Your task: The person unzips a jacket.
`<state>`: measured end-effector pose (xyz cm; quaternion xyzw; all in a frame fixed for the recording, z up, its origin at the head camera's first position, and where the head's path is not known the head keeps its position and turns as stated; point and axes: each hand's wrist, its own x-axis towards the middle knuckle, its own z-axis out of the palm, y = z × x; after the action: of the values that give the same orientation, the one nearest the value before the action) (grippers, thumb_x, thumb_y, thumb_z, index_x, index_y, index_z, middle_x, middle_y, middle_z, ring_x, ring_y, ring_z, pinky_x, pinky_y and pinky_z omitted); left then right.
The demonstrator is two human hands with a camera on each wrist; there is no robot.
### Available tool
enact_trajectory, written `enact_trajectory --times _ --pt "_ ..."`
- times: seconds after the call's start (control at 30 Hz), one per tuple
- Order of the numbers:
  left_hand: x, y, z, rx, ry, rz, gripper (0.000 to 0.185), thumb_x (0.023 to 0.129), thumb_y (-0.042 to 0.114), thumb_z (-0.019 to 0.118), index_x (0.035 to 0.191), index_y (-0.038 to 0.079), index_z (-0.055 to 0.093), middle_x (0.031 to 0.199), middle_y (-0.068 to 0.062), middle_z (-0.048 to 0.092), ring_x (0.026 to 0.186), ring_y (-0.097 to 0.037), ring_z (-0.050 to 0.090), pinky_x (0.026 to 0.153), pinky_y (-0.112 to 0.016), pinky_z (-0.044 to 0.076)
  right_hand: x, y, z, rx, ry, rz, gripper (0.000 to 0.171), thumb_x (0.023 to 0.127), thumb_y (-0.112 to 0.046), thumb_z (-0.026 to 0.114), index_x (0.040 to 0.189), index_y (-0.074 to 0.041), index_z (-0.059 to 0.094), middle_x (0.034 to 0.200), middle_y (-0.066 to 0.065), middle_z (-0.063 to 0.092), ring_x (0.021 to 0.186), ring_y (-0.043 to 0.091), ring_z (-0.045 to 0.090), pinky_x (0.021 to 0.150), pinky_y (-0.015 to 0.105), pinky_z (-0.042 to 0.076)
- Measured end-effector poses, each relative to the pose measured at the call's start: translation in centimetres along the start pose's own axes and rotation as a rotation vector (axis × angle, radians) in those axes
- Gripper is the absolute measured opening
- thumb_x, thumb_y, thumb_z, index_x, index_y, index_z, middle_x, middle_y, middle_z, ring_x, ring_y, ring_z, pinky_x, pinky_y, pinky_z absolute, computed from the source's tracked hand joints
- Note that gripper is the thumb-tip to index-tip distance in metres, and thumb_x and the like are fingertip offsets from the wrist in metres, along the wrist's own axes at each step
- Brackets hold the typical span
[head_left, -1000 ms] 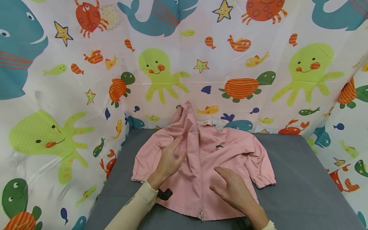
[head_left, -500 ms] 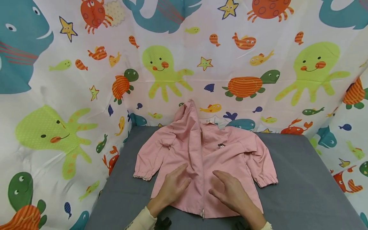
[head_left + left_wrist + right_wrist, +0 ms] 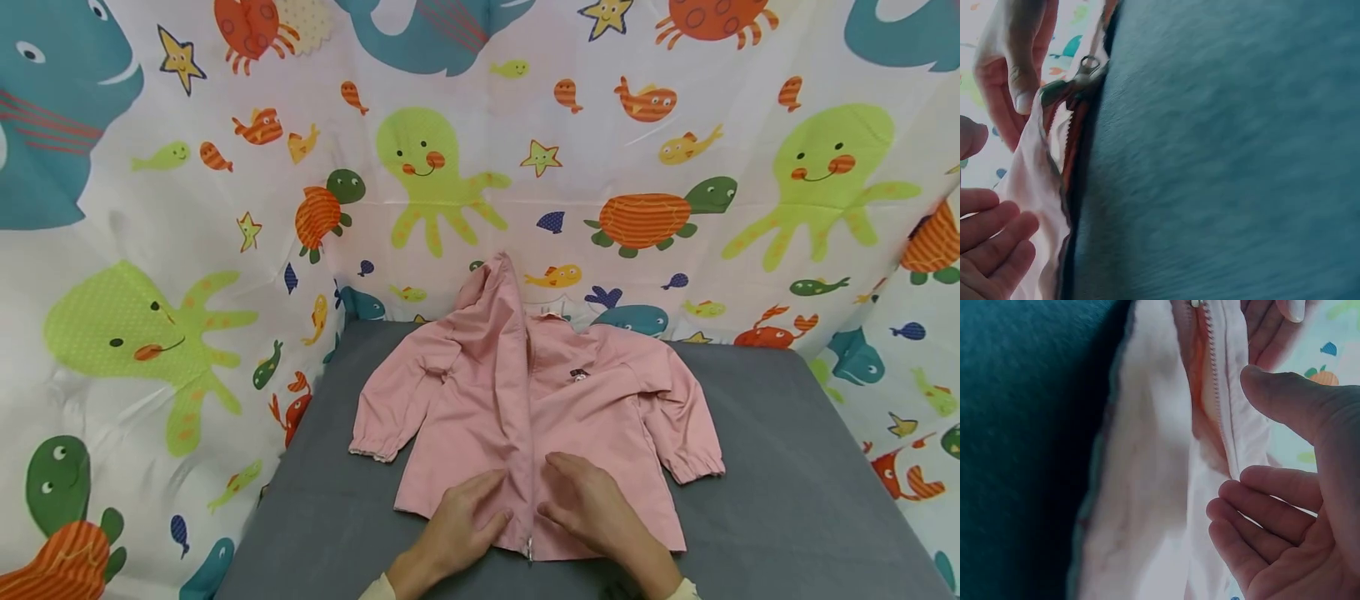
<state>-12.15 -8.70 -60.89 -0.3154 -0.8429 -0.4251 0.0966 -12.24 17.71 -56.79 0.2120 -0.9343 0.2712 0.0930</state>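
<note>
A pink hooded jacket [image 3: 472,408] lies spread out, sleeves to both sides, its hood folded up at the top left. The front zipper [image 3: 531,467] runs down its middle, with a metal zipper pull [image 3: 1089,65] at the hem. Over the lower left front is my left hand [image 3: 463,525], fingers relaxed and holding nothing. My right hand [image 3: 592,508] hovers across the zipper from it, over the lower right front, also holding nothing. In the right wrist view the zipper teeth [image 3: 1216,369] show near the right hand's fingertips [image 3: 1229,490]; whether they touch the cloth I cannot tell.
The jacket lies on a grey cloth-covered surface [image 3: 787,467]. A white curtain [image 3: 465,50] printed with sea animals hangs behind and along both sides. The hood's tip stands up close to the back curtain.
Both hands have drawn back toward the jacket's hem, the left one farther, from near the left chest. The view has shifted slightly. The jacket lies much as before.
</note>
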Motion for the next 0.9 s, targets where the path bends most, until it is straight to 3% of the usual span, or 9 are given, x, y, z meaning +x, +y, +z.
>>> enact_trajectory --times 0.27,0.47,0.67,0.9 --pt "-0.9 -0.2 0.8 0.054 -0.012 0.071 0.037 0.096 0.027 0.085 0.125 0.005 0.078 0.117 -0.004 0.079 0.107 -0.016 0.074 0.094 -0.035 0.060 -0.3 0.2 1.0 -0.034 -0.058 -0.064 0.065 0.080 -0.023 0.097 0.134 0.003 0.073 0.136 0.016 0.075 0.124 0.033 0.073 0.103 0.054 0.059" --pt "-1.0 -0.1 1.0 0.168 -0.086 0.083 0.030 0.092 0.042 0.088 0.106 0.017 0.078 0.095 0.008 0.071 0.088 -0.004 0.062 0.083 -0.022 0.051 -0.3 0.3 1.6 -0.034 -0.085 -0.069 0.069 0.080 -0.029 0.097 0.136 0.002 0.072 0.140 0.016 0.072 0.128 0.032 0.071 0.104 0.054 0.059" --pt "-0.7 0.1 1.3 0.269 -0.155 0.104 0.030 0.090 0.047 0.089 0.093 0.022 0.073 0.085 0.013 0.064 0.081 0.002 0.053 0.080 -0.020 0.045 -0.6 0.5 2.1 -0.054 -0.120 -0.061 0.070 0.080 -0.028 0.097 0.137 0.003 0.072 0.145 0.018 0.069 0.131 0.033 0.069 0.105 0.053 0.059" --pt "-0.5 0.5 1.7 0.317 -0.189 0.124 0.036 0.085 0.050 0.093 0.089 0.023 0.069 0.082 0.014 0.060 0.078 0.003 0.049 0.076 -0.017 0.040 -0.9 0.7 2.6 -0.061 -0.037 -0.109 0.063 0.075 -0.024 0.099 0.127 0.003 0.077 0.139 0.019 0.072 0.127 0.035 0.071 0.100 0.052 0.060"
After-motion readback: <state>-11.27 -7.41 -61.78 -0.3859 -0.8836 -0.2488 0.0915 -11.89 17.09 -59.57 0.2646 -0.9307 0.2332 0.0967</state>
